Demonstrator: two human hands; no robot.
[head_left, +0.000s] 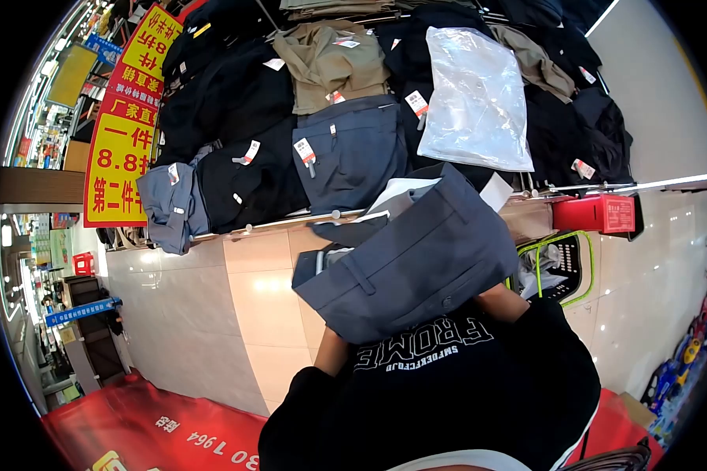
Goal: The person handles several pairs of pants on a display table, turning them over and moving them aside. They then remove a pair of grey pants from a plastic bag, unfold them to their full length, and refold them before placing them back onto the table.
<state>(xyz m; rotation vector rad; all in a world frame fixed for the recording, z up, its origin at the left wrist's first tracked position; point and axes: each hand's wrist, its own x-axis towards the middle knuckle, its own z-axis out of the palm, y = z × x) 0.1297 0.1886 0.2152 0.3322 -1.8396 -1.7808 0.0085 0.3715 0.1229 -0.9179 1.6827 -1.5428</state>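
A folded pair of dark grey trousers (pixel 416 251), with belt loops and a buttoned back pocket, is held up in front of my chest. My left hand (pixel 333 348) grips it from below at the left end, and my right hand (pixel 500 302) grips it at the lower right. The cloth hides the fingers of both hands. White paper or lining shows along the top fold. Just beyond lie grey-blue trousers (pixel 353 157) with a price tag, black trousers (pixel 251 184), and a clear plastic bag (pixel 475 98) on the rack.
Khaki trousers (pixel 330 63) and several dark garments cover the rack. A red and yellow sign (pixel 122 149) stands at its left. To the right are a red box (pixel 593 213) and a black basket with a green frame (pixel 589 271). Red printed sheeting (pixel 157 428) lies behind me.
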